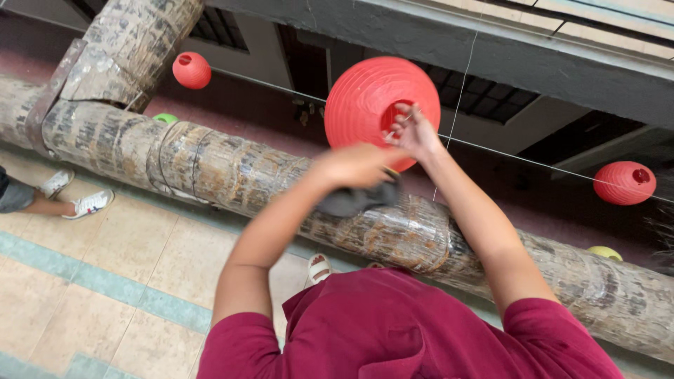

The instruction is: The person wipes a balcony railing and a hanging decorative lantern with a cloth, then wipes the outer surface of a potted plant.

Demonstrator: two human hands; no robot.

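Observation:
A big red paper lantern (365, 98) hangs on a thin line in front of me, its round opening facing me. My right hand (415, 132) is at that opening and pinches a thin wire or string at its rim. My left hand (357, 165) is blurred, just below the lantern, closed around a dark grey cloth (351, 201) that droops beneath it. Both arms reach out from maroon sleeves (393, 330).
A thick, paper-wrapped railing (232, 172) crosses the view below the hands. Smaller red lanterns (192, 69) (624, 182) hang on the same line (519, 158). Another person's legs in white sneakers (88, 203) stand on the tiled floor at left. A sandalled foot (319, 268) shows below.

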